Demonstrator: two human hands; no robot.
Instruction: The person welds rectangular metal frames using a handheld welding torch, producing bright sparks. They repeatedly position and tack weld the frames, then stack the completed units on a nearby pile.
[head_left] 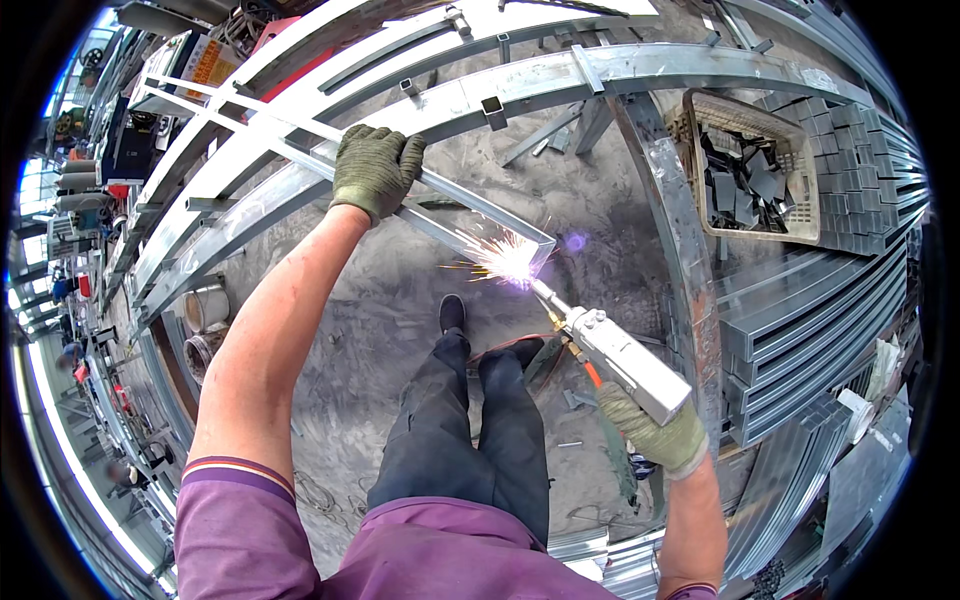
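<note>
My left hand [375, 172], in a green knit glove, is closed around a narrow frame of silvery square tube [485, 207]. The frame slants from the upper left down to a closed end in front of me, partly resting across metal beams. In my gloved right hand [660, 432] is a handheld welding gun [622, 360] with a boxy silver-white body, gripped from below at its rear. Its nozzle points up and left at the frame's near end. Bright sparks [505, 258] and a violet-white glow hide the exact contact point. An orange hose [590, 372] runs along the gun.
A long metal beam [700, 65] arches across the far side, joined to a rusty post [675, 210] at right. A plastic crate [765, 235] holds dark metal offcuts. Steel tubes [800, 345] lie stacked at right. Buckets [207, 308] stand left. Hoses and scraps lie near my feet.
</note>
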